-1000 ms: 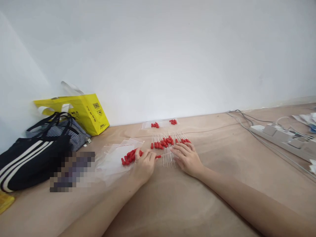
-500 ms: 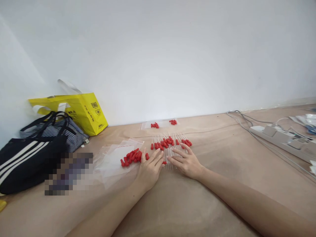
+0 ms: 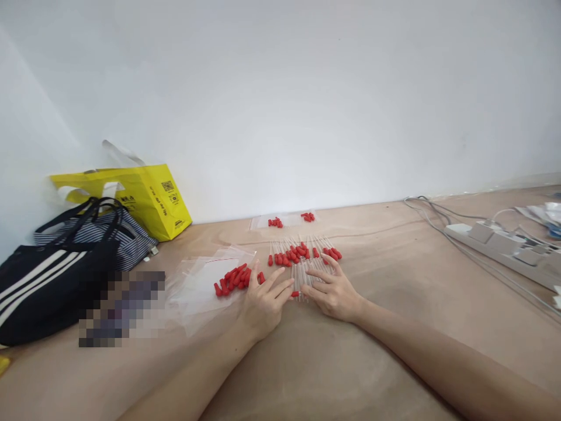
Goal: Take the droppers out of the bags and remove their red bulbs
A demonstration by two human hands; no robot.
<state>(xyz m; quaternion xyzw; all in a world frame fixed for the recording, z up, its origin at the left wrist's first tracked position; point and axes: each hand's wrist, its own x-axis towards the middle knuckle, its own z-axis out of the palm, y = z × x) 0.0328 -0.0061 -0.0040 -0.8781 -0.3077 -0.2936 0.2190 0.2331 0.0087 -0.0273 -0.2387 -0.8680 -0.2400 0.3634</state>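
Observation:
My left hand [image 3: 263, 301] is closed at the thumb and fingertips around a small red rubber bulb [image 3: 295, 294], which lies sideways and shows partly between the hands. Opposite it, my right hand [image 3: 332, 290] pinches what looks like the thin clear dropper tube at that bulb, though its fingers largely hide it. Under and beside the right fingers lies a layer of loose clear tubes [image 3: 300, 275]. Just beyond them, a row of droppers with red bulbs [image 3: 298, 252] points away. Loose red bulbs [image 3: 236, 277] are piled left of my left hand.
Clear zip bags [image 3: 197, 286] lie under the loose bulbs. Bagged droppers [image 3: 289, 221] rest by the wall. A yellow bag [image 3: 169, 204] and a black bag [image 3: 56, 286] stand left. To the right are a power strip [image 3: 504, 251] and cables [image 3: 464, 254].
Both hands have come slightly nearer to me. The red bulb between them shows more clearly, and the left fingers have shifted a little. The piles and the dropper row look the same.

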